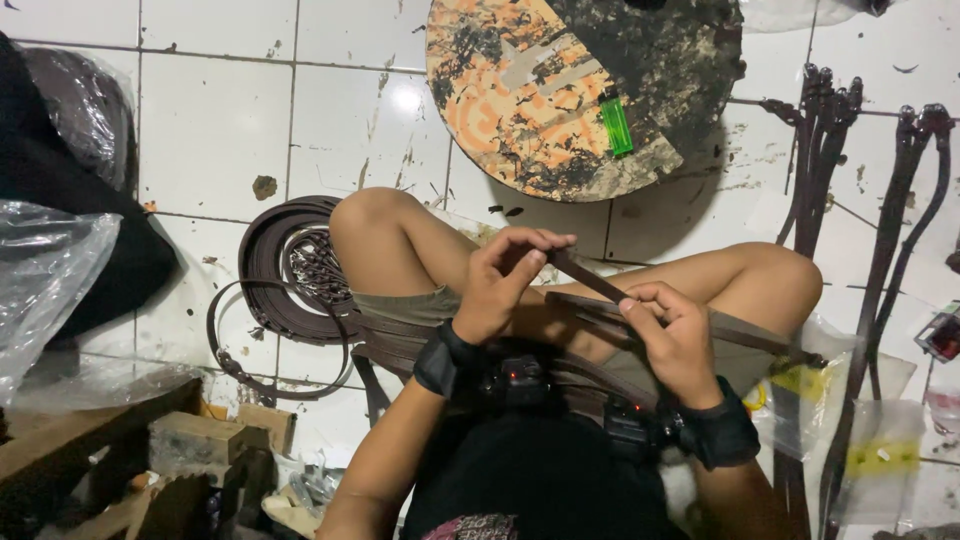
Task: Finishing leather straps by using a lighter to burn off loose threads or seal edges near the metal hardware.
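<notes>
Fingers [520, 262] on strap [585, 277], coiled belts [285, 265] beside.

In the middle of the frame, the left hand [497, 283] pinches one end of a thin brown strap [588, 277] between thumb and fingers. The right hand [678, 335] grips the same strap a little lower, to the right. Both hands sit above bare knees. At the left lies a coil of brown straps [272, 262] on the white tile floor [210, 130]. At the top sits a round orange board [540, 95] with a green lighter [616, 126] on it.
</notes>
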